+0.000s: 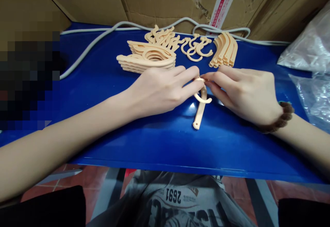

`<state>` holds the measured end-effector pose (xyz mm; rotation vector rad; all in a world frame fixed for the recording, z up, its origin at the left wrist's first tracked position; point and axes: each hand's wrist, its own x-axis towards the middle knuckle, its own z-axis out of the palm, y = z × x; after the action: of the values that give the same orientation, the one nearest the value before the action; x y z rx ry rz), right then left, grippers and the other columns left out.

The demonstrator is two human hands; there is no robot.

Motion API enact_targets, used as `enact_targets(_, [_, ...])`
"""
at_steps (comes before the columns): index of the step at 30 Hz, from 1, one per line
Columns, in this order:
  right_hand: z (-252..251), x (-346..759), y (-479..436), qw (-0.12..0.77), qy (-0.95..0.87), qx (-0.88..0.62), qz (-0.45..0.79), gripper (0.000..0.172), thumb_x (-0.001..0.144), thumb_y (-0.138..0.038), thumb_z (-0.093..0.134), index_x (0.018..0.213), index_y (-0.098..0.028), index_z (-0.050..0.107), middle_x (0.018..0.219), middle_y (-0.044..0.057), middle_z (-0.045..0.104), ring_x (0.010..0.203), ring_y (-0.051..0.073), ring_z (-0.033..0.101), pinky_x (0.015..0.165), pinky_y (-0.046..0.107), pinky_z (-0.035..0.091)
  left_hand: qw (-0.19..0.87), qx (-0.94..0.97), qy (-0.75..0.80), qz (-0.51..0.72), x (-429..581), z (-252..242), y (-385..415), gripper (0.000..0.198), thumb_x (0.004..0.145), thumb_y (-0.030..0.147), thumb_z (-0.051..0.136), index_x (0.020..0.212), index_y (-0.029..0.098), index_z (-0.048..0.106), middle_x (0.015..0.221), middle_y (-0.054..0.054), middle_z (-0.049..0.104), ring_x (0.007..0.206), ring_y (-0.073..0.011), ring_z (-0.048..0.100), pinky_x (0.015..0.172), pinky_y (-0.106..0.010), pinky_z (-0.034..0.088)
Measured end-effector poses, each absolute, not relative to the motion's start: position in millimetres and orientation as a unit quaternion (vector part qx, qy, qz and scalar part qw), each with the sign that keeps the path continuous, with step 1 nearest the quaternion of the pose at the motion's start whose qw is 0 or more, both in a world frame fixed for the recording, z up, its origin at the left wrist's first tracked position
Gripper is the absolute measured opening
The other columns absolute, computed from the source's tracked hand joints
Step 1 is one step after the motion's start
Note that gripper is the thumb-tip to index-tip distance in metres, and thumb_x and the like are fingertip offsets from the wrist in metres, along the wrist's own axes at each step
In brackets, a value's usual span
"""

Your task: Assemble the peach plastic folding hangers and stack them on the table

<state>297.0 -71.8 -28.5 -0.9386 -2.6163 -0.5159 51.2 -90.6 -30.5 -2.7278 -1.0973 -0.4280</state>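
Observation:
My left hand (165,89) is closed in a pinch on a cream plastic hanger hook (205,100), whose curved end points down and right. A slim cream hanger arm (199,113) hangs behind the hook, with a small hole at its lower end. My right hand (244,89) is also closed, its fingertips meeting at the top of these two parts. The fingers hide where the hook and the arm meet. Just behind my left hand is a stack of cream hanger pieces with rounded openings (146,62).
Behind my hands lie loose hooks (198,48), a row of curved hanger arms (224,50) and a heap of small wavy pieces (163,36). A pale cable (95,53) runs along the cardboard (165,3). Clear plastic bags (309,45) sit at the right of the blue table (154,144).

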Motion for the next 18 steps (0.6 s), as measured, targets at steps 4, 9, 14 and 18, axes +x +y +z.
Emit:
enact_targets(4, [-26.5,298.6,-68.2,0.195,-0.901,-0.362,-0.139,0.034,0.113,-0.040,0.043,0.103,-0.020,0.070,0.090,0.007,0.075,0.075,0.020,0.065,0.062,0.034,0.029,-0.006,-0.902,-0.338,-0.269,49.0,-43.8,-87.8,0.044,0.111,0.026,0.041,0.153,0.025,0.053,0.144,-0.011,0.067,0.102,-0.0219,0.076,0.079,-0.034,0.062])
enact_targets(9, [-29.4,297.9,-57.4,0.326,-0.831,-0.416,0.171,0.019,0.104,-0.040,0.062,0.095,-0.024,0.061,0.074,-0.001,0.059,0.063,0.014,0.048,0.062,0.031,0.035,-0.113,-0.862,-0.349,-0.351,50.4,-53.9,-85.6,0.048,0.107,0.024,0.054,0.154,0.021,0.046,0.144,-0.014,0.064,0.102,-0.0200,0.072,0.097,-0.037,0.062])
enact_targets(14, [-38.2,291.7,-52.5,0.387,-0.698,-0.384,0.464,0.019,0.097,-0.037,0.076,0.089,-0.023,0.065,0.069,-0.003,0.052,0.059,0.011,0.041,0.057,0.027,0.036,-0.056,-0.923,-0.290,-0.248,51.2,-55.5,-84.1,0.036,0.111,0.034,0.052,0.143,0.018,0.064,0.159,-0.017,0.059,0.144,-0.0337,0.059,0.118,-0.053,0.053])
enact_targets(18, [-43.3,288.9,-52.2,0.396,-0.663,-0.394,0.499,0.011,0.094,-0.025,0.075,0.084,-0.021,0.072,0.068,-0.002,0.052,0.057,0.010,0.037,0.055,0.028,0.032,-0.048,-0.946,-0.260,-0.190,49.3,-58.7,-82.4,0.045,0.116,0.041,0.045,0.150,0.020,0.065,0.167,-0.017,0.053,0.148,-0.0335,0.059,0.121,-0.051,0.050])
